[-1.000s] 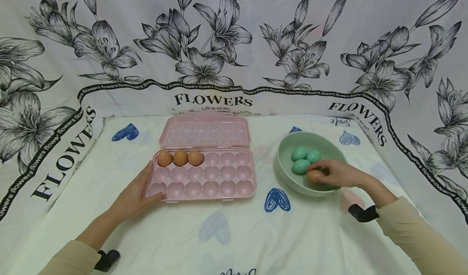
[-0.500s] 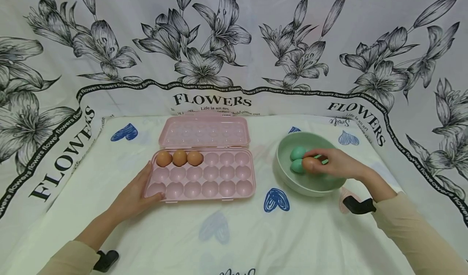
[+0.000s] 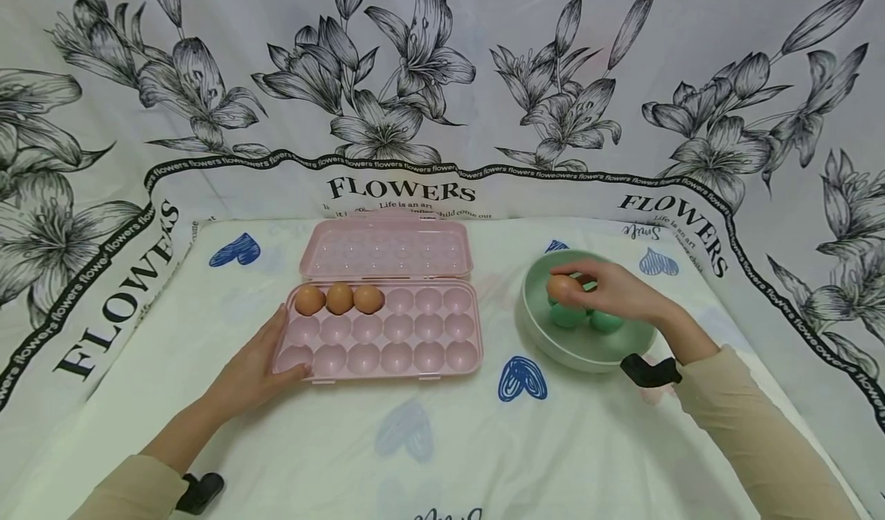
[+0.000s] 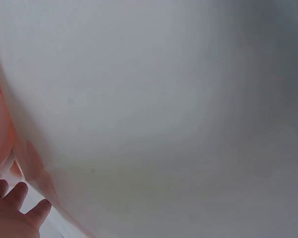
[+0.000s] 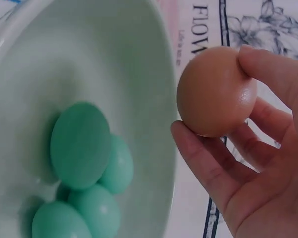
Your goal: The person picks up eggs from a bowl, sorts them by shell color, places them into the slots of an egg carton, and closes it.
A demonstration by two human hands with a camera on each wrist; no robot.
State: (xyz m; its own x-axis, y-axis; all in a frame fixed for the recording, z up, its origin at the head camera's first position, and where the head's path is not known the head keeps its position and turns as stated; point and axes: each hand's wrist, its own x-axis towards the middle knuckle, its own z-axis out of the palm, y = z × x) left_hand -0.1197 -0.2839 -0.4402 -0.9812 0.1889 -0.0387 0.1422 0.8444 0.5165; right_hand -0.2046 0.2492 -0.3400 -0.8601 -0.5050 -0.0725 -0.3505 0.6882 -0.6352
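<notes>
In the head view, the right hand (image 3: 618,288) pinches a brown egg (image 3: 563,289) above the pale green bowl (image 3: 535,336). The right wrist view has the brown egg (image 5: 216,91) between thumb and fingertips, beside the rim. Several green eggs (image 5: 80,146) sit in the bowl, partly hidden by the hand in the head view. At the left end of a pink egg carton (image 3: 380,343), the left hand (image 3: 252,370) rests with fingers along the side and thumb at the front corner. Three brown eggs (image 3: 339,299) fill the left part of its back row.
The carton's lid (image 3: 387,249) lies folded back behind the tray. A white cloth with blue hearts (image 3: 522,379) covers the table. Behind it hangs a floral curtain (image 3: 484,120).
The right hand has lifted the brown egg from the bowl's bottom and moved it up and left, toward the bowl's left rim. The left hand and the carton have stayed in place.
</notes>
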